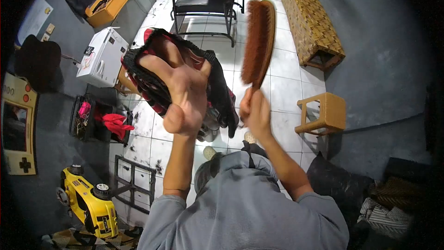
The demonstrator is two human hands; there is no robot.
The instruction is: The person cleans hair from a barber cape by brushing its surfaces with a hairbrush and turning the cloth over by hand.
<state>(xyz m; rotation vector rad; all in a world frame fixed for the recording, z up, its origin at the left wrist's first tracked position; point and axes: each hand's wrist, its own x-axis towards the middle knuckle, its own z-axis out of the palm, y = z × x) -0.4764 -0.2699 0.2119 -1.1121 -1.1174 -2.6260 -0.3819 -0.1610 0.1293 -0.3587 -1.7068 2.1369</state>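
My left hand (187, 88) is raised in front of me, palm up, with its fingers spread inside the opening of a black-and-red patterned cloth (152, 83). The cloth has a dark gathered edge and hangs down from this hand; its exact kind cannot be told. In my right hand (256, 113), closed round the handle, is a brush (259, 41) with a wooden back and long reddish-brown bristles. It stands upright, bristles facing left toward the cloth, and apart from it. Slight blur lies over the right hand.
A black padded chair (208, 4) stands ahead on white tiles marked with dark tufts. To the right are a woven bench (310, 18) and a tan stool (322, 113). On the left are a small white fridge (102, 58), a black basket (85, 120), a metal frame (134, 183) and a yellow toy car (90, 203).
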